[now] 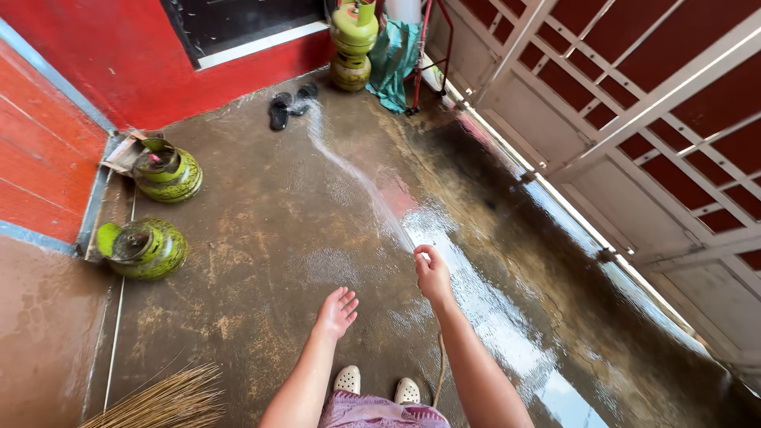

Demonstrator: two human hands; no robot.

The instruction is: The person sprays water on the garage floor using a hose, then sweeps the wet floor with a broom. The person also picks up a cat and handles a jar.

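Nearest the camera were the person's pale clogs (378,384) on the wet concrete floor (261,238), with a straw broom (162,403) lying at the lower left. Just above them the right hand (433,276) was closed around the end of a thin hose (438,368), the fingers curled tight with the thumb seemingly pressed at the mouth. The hose ran down past the wrist toward the feet. A jet of water (349,170) shot from the fist across the floor toward a pair of black sandals (290,103) near the far red wall (127,55). The left hand (337,311) hung free beside it, fingers spread wide, holding nothing.

The likeliest trouble looked to be footing: the floor shone with standing water, so a step could slide. The hose trailing by the feet could also catch an ankle. If the thumb slipped off the mouth, the jet would probably lose aim and spray back. Swung left, the stream could hit the two green gas cylinders (154,210) lying on their sides; further on, it could soak the sandals or the teal cloth (392,63) beside the stacked cylinders (353,43). The white metal gate (634,119) stood along the right.
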